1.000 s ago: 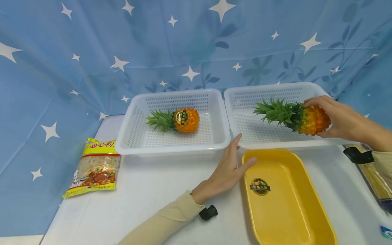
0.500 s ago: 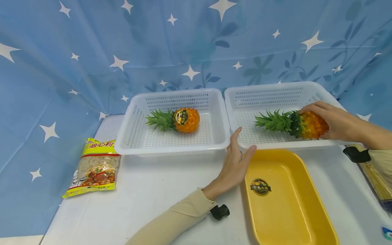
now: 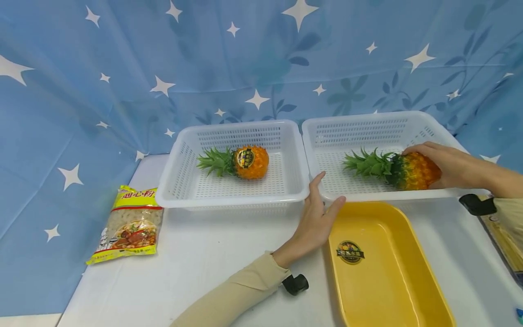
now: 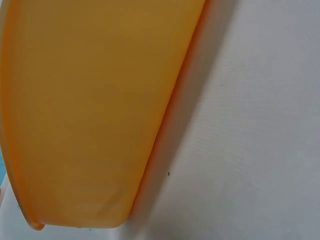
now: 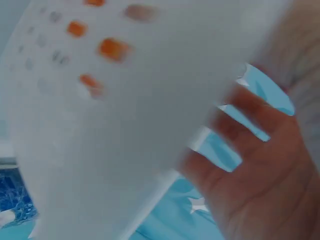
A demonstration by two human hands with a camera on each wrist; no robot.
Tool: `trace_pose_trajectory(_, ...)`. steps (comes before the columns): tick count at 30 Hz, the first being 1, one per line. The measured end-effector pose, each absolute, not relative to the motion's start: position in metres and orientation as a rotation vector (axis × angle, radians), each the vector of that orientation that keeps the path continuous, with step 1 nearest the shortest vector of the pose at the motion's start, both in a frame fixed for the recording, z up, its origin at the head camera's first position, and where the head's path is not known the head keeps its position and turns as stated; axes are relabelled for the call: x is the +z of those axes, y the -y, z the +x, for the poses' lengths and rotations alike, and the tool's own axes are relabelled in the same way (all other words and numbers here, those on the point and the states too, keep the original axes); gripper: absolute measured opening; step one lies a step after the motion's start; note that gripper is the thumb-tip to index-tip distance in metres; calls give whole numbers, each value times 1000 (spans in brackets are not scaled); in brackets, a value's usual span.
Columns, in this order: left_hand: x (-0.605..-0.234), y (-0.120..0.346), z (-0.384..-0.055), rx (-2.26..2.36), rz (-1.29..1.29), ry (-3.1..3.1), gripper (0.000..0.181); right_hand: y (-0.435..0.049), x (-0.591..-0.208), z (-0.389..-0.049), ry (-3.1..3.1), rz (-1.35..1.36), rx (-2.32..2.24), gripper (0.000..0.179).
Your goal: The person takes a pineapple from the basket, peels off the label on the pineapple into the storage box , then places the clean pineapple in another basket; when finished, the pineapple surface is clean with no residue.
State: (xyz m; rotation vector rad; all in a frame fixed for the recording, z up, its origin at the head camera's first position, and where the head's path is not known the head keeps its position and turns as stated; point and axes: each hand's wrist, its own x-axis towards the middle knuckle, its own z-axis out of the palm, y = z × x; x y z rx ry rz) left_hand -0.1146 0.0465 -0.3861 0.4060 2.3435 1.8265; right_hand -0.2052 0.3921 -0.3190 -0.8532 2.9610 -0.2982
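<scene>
Setting down the orange-and-green spiky pineapple [image 3: 414, 172] in the white rectangular slotted plastic basket [image 3: 367, 116] looks like the step in hand, judging by how low it lies. It's on its side, leafy crown pointing left, away from the right fingers. Right hand [image 3: 447, 165] has it by the round end: fingers curled over it, spread only about as wide as the fruit, thumb partly hidden. Can't tell if its full weight bears on the floor below the fingers. Next move probably calls for a steady rest, then uncurling the fingers and lifting clear of the near rim.

Left hand [image 3: 312, 227]: fingers extended, thumb apart, gripping nothing; fingertips at the baskets' join, contact unclear. Just below left thumb: yellow oblong plastic tray [image 3: 386, 281]. Left of left fingertips: second white slotted plastic basket [image 3: 229, 202], holding a black-labelled orange pineapple [image 3: 257, 165]. Farther left: yellow-and-clear plastic food bag [image 3: 135, 222].

Right wrist view adds the basket's outer wall, orange showing through slots, plus the palm, with fingers going out of sight behind that wall; head view hides the palm. Left wrist view has no fingers, just the tray's outer side and white table [image 4: 250, 125] with a dark speck. Only head view shows the crown.
</scene>
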Motion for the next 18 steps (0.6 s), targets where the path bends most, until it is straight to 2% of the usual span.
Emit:
trace_pose_trajectory(6,-385,-47,-113,1834,388,-2333,70,-386,-310,-201,-2907,-749,-408,74)
trace_pose_trajectory(13,-385,-48,-113,1836,387,-2340,68,-378,-305,-200,-2913,-721,-340,76)
trace_pose_trajectory(18,-385,-49,-112,1834,375,-2345,69,-380,-305,-200,-2927,-747,-329,68)
